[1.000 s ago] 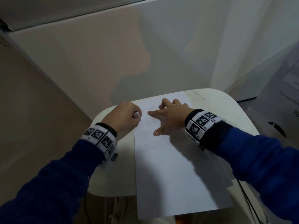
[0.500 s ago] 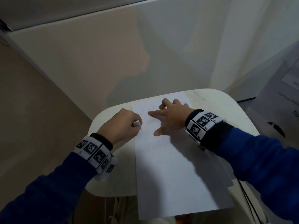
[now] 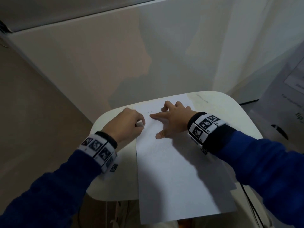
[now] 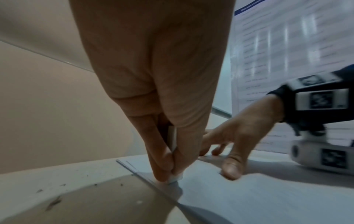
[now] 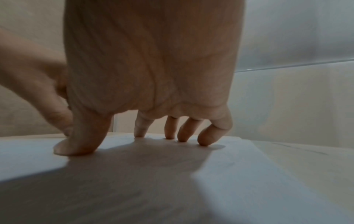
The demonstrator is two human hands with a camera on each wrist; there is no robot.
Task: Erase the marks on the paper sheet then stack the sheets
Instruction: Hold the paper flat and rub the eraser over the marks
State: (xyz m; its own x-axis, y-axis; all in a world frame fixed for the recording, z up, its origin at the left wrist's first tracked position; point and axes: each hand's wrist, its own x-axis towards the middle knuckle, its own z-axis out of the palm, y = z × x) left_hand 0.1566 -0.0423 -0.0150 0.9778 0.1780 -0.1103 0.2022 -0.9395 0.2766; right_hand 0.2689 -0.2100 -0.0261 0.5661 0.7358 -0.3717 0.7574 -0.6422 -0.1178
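1. The paper sheet (image 3: 172,170) lies on the small white table (image 3: 115,178), with its long axis running from the person toward the wall. Its near end hangs over the table edge.
2. The faint pencil marks (image 3: 150,112) sit near the far end of the sheet, just beyond and to the right of the left hand (image 3: 126,125). This hand is the nearer one to them.
3. The left grip is closed on a small white eraser (image 4: 175,179), pinched between thumb and fingers, and its tip touches the sheet close to the left edge.
4. The right hand (image 3: 174,122) is spread flat, and its fingertips (image 5: 205,140) and thumb press the sheet down; it holds nothing.
5. I think the erasing stroke must go forward and a little right.
6. At the left edge I see more than one layer of paper.
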